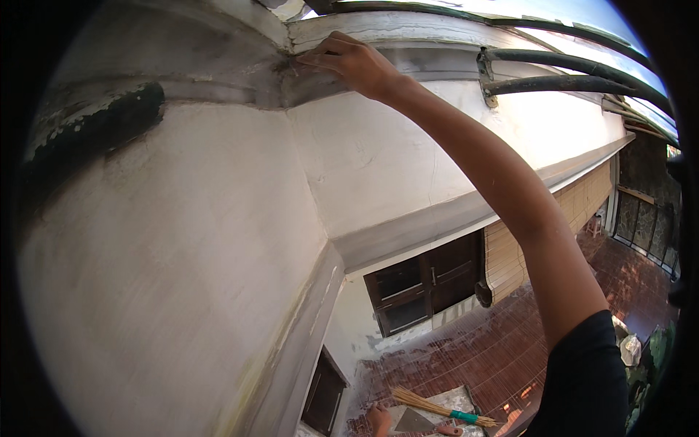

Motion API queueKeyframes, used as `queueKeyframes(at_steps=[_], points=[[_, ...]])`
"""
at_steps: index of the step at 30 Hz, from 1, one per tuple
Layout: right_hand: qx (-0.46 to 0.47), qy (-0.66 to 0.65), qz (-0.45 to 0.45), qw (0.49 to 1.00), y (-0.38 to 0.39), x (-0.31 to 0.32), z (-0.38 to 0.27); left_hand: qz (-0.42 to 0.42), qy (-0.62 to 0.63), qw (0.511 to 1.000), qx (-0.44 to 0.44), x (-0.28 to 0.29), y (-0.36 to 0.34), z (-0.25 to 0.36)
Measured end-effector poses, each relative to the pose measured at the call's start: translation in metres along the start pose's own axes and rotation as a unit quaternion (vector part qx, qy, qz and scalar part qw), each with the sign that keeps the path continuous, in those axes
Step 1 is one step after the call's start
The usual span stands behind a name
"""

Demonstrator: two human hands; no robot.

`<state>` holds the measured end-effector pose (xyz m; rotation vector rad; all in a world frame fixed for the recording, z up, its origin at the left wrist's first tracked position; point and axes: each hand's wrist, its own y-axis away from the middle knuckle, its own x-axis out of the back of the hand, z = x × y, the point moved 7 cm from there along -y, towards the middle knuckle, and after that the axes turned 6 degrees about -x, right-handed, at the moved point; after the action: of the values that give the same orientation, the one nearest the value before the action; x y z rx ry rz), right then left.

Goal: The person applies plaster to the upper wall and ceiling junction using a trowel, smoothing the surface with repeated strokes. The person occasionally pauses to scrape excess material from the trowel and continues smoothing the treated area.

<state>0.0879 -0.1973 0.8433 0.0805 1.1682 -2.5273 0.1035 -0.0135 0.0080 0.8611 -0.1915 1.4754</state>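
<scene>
My right hand reaches up to the grimy inner corner of the moulding under the roof, fingers bent and pressed to it; what they hold, if anything, is hidden. At the bottom, my left hand has its fingers curled beside a dusty board; what it grips is unclear. On that board lie a straw brush with a green binding and a flat metal scraper with a wooden handle.
Dark metal tubes run along the upper right, a peeling pipe at left. Below are a shuttered window, a second window, a rolled-slat blind, red tiled floor, a gate and plants.
</scene>
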Motion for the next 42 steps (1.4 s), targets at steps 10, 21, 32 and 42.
queueKeyframes(at_steps=[10, 21, 32, 42], points=[[-0.102, 0.110, -0.011, 0.989, 0.083, 0.074, 0.100, 0.058, -0.038, 0.995, -0.065, -0.022, -0.031, -0.029], [-0.053, -0.006, 0.038, 0.998, 0.058, 0.033, 0.069, 0.045, -0.002, 0.992, -0.120, -0.028, -0.047, -0.028], [0.005, -0.029, 0.012, 0.999, 0.000, -0.001, 0.006, 0.035, 0.051, 0.998, 0.020, -0.048, -0.081, -0.064], [-0.281, 0.113, -0.028, 0.952, 0.104, 0.090, 0.126, 0.024, 0.023, 0.998, -0.047, -0.043, -0.066, -0.058]])
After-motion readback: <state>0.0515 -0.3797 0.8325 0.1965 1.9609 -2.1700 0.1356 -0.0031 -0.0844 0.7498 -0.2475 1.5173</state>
